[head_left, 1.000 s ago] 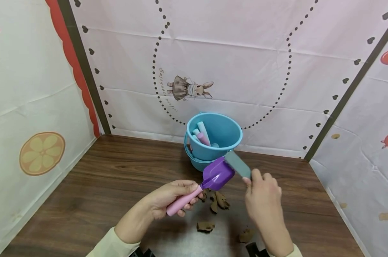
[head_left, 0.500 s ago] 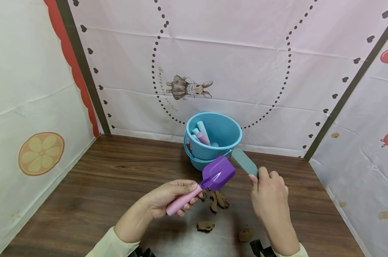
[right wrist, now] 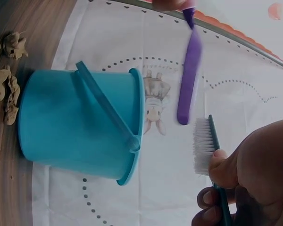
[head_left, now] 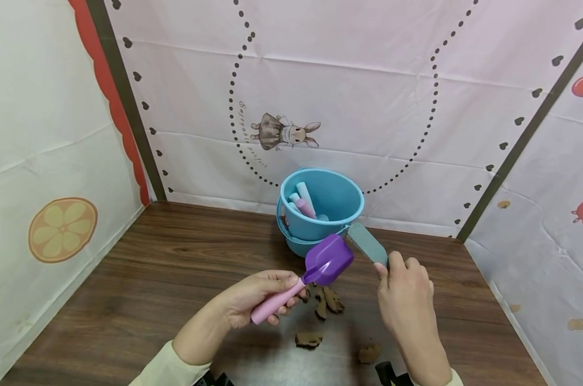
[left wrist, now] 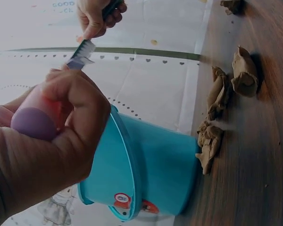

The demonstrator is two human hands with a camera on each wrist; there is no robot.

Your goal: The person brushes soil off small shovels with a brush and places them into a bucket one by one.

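In the head view my left hand (head_left: pixel 259 297) grips the pink handle of a toy shovel with a purple blade (head_left: pixel 329 261), held above the table with its scoop facing up. My right hand (head_left: pixel 403 300) holds a teal brush (head_left: pixel 367 242) by its handle, just right of the blade and apart from it. White bristles (right wrist: pixel 203 146) show in the right wrist view, turned towards the shovel. Behind the tools stands a blue bucket (head_left: pixel 322 209) with several toy handles inside. Brown clay-like lumps (head_left: pixel 333 301) lie on the table under the shovel.
The bucket stands on the wooden table (head_left: pixel 199 257) near the patterned back cloth (head_left: pixel 349 96). One brown piece (head_left: pixel 309 340) lies nearer the front, and another lump (head_left: pixel 370 353) sits by my right forearm. Cloth walls rise on both sides.
My right hand has drawn the brush a little to the right, away from the shovel blade, and then held still. My left hand and the shovel have stayed in place.
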